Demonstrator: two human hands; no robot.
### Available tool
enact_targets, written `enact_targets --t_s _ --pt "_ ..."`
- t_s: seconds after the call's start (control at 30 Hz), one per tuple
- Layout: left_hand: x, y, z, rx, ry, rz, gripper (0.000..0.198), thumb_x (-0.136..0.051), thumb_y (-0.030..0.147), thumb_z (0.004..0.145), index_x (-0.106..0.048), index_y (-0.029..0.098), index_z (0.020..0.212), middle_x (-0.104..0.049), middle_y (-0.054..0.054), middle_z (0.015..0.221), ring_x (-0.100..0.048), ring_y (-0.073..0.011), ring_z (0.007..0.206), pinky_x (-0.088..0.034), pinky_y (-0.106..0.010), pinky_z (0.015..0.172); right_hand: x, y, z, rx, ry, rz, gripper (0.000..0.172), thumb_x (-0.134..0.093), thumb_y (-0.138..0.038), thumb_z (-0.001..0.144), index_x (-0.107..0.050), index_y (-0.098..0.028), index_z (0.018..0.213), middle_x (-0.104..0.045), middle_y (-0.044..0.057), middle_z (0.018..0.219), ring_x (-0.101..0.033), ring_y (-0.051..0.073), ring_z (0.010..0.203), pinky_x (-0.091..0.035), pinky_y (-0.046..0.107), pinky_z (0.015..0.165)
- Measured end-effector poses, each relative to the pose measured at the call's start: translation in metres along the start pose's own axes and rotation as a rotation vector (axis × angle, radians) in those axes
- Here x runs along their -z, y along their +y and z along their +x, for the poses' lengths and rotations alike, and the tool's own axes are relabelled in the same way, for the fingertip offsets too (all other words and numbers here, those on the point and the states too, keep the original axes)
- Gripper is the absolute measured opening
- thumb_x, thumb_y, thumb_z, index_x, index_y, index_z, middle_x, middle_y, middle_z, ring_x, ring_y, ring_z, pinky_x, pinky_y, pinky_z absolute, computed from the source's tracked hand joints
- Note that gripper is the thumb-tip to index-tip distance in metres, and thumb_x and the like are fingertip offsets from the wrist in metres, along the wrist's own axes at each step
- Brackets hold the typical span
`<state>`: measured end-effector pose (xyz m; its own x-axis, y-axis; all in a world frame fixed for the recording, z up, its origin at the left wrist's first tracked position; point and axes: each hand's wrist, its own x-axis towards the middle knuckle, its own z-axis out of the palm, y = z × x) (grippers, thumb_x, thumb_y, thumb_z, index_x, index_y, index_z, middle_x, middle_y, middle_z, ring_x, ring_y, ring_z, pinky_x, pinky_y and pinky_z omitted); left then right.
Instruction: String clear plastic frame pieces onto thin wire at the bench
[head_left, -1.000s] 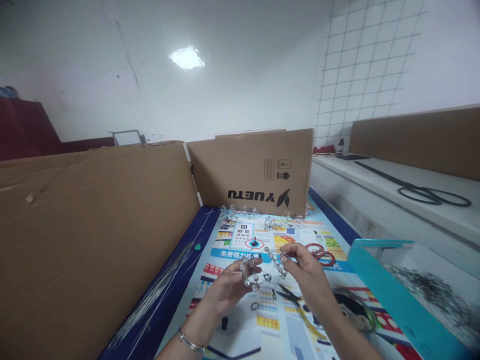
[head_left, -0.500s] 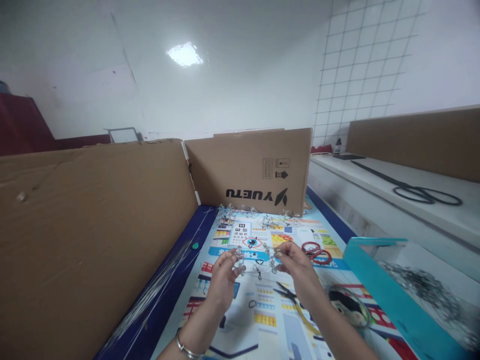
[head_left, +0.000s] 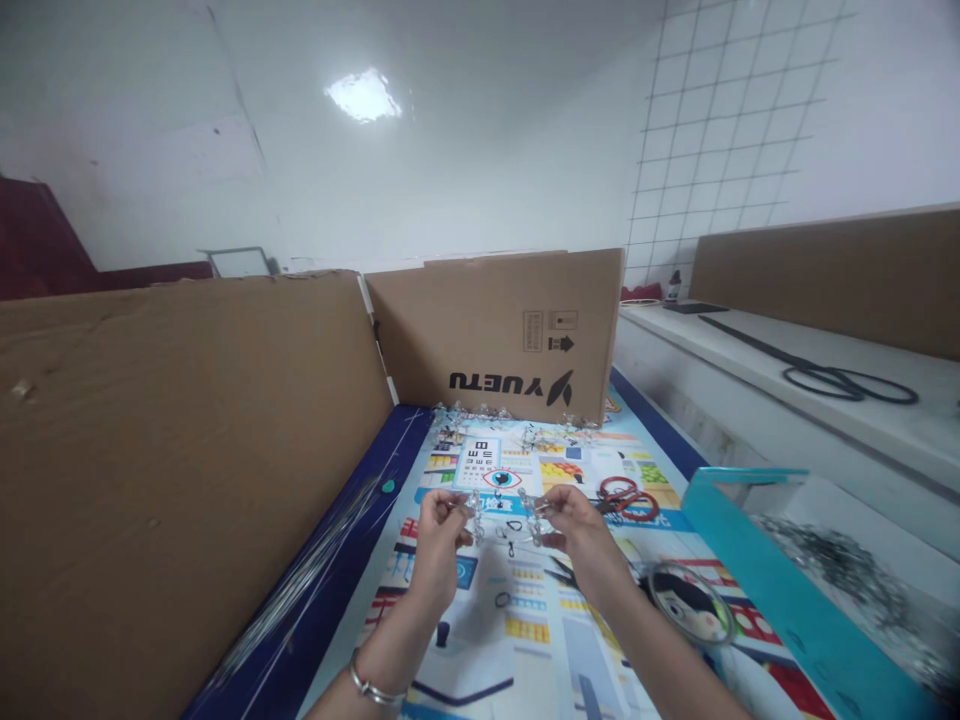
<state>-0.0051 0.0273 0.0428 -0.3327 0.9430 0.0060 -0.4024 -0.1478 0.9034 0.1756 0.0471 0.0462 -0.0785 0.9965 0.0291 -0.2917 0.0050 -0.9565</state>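
My left hand [head_left: 441, 540] pinches a small string of clear beads [head_left: 475, 516] between thumb and fingers. A similar strand of clear beads [head_left: 531, 518] is in the pinched fingers of my right hand [head_left: 585, 540]. Thin clear or wire lines seem to run between the two strands, but are too fine to follow. Small black clasp-like pieces [head_left: 513, 527] show between the hands; whether they hang or lie on the sheet I cannot tell. Below my right hand lie pliers [head_left: 561, 572] with dark jaws, partly covered by the forearm.
Red-handled scissors [head_left: 634, 503] lie beyond my right hand. A round clear dish [head_left: 731, 625] and a turquoise box [head_left: 757, 590] of tangled wire pieces stand right. Thin wires [head_left: 300, 580] lie left. Cardboard panels [head_left: 495, 330] wall the back and left; more beaded pieces [head_left: 480, 412] lie there.
Both hands have drawn slightly closer together, bringing the bead strands nearer each other. My right hand has shifted left and covers more of the pliers. The view has tilted slightly.
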Motion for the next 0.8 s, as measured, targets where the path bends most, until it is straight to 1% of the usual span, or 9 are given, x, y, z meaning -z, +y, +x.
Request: enact_targets --t_s 0.1,0.17,0.2,0.27,0.37,0.5,0.67,0.73,0.8 --pt "0.0 0.001 0.001 -0.005 -0.035 0.04 0.054 -0.068 0.019 0.062 -0.047 0.031 0.11 -0.054 -0.001 0.101 -0.055 -0.0113 0.069 -0.039 -0.019 0.049 0.003 0.008 0.004 -0.036 0.005 0.02 0.023 -0.059 -0.027 0.065 -0.056 -0.024 0.088 -0.058 0.0 0.083 -0.055 0.017 0.074 -0.047 0.026 0.056" --pt "0.001 0.001 0.002 -0.033 -0.071 0.074 0.056 -0.067 0.019 0.064 -0.047 0.031 0.114 -0.053 -0.002 0.106 -0.053 -0.0096 0.066 -0.039 -0.019 0.049 0.006 0.013 0.007 -0.064 -0.011 0.05 0.027 -0.06 -0.025 0.065 -0.058 -0.023 0.091 -0.058 0.001 0.084 -0.056 0.018 0.077 -0.048 0.026 0.056" --pt "0.002 0.0 0.003 -0.055 -0.09 0.093 0.05 -0.066 0.019 0.064 -0.05 0.029 0.111 -0.054 -0.001 0.102 -0.052 -0.0091 0.064 -0.039 -0.019 0.049 0.008 0.016 0.008 -0.076 -0.023 0.07 0.026 -0.06 -0.024 0.065 -0.059 -0.023 0.091 -0.057 0.001 0.084 -0.056 0.018 0.078 -0.048 0.027 0.057" --pt "0.003 -0.002 0.004 -0.108 -0.129 0.14 0.033 -0.064 0.018 0.066 -0.058 0.023 0.098 -0.056 0.0 0.086 -0.048 -0.0088 0.059 -0.039 -0.019 0.049 0.011 0.022 0.011 -0.099 -0.045 0.108 0.025 -0.061 -0.023 0.065 -0.059 -0.022 0.09 -0.057 0.001 0.084 -0.056 0.018 0.081 -0.048 0.026 0.057" --pt "0.004 -0.004 0.003 -0.172 -0.152 0.195 0.017 -0.061 0.018 0.069 -0.061 0.02 0.086 -0.054 0.002 0.071 -0.045 -0.0086 0.054 -0.037 -0.02 0.049 0.012 0.029 0.013 -0.125 -0.08 0.14 0.025 -0.061 -0.024 0.066 -0.058 -0.023 0.091 -0.057 0.001 0.088 -0.056 0.019 0.084 -0.046 0.025 0.057" --pt "0.004 -0.003 0.003 -0.197 -0.131 0.199 0.014 -0.059 0.018 0.069 -0.061 0.02 0.083 -0.056 0.002 0.073 -0.044 -0.0083 0.053 -0.036 -0.02 0.048 0.011 0.031 0.012 -0.135 -0.163 0.128 0.03 -0.063 -0.025 0.067 -0.057 -0.025 0.096 -0.057 0.001 0.098 -0.057 0.018 0.089 -0.045 0.025 0.061" --pt "0.004 0.003 0.003 -0.209 -0.147 0.24 0.014 -0.057 0.014 0.069 -0.059 0.019 0.081 -0.057 0.0 0.083 -0.045 -0.008 0.055 -0.035 -0.019 0.048 0.011 0.032 0.011 -0.17 -0.205 0.058 0.042 -0.067 -0.027 0.055 -0.059 -0.024 0.096 -0.058 0.004 0.103 -0.056 0.022 0.093 -0.045 0.027 0.063" --pt "0.004 0.009 0.001 -0.258 -0.172 0.296 0.012 -0.056 0.012 0.069 -0.059 0.018 0.079 -0.058 -0.002 0.087 -0.049 -0.0105 0.064 -0.036 -0.018 0.051 0.012 0.032 0.012 -0.194 -0.239 0.037 0.045 -0.068 -0.024 0.051 -0.059 -0.024 0.095 -0.059 0.004 0.103 -0.055 0.021 0.092 -0.045 0.027 0.062" --pt "0.004 0.016 0.0 -0.321 -0.21 0.358 0.011 -0.055 0.011 0.069 -0.059 0.018 0.076 -0.057 -0.003 0.09 -0.052 -0.0147 0.078 -0.038 -0.019 0.056 0.013 0.033 0.013 -0.214 -0.294 0.025 0.042 -0.067 -0.019 0.05 -0.059 -0.023 0.091 -0.061 0.003 0.097 -0.056 0.019 0.087 -0.043 0.025 0.061"
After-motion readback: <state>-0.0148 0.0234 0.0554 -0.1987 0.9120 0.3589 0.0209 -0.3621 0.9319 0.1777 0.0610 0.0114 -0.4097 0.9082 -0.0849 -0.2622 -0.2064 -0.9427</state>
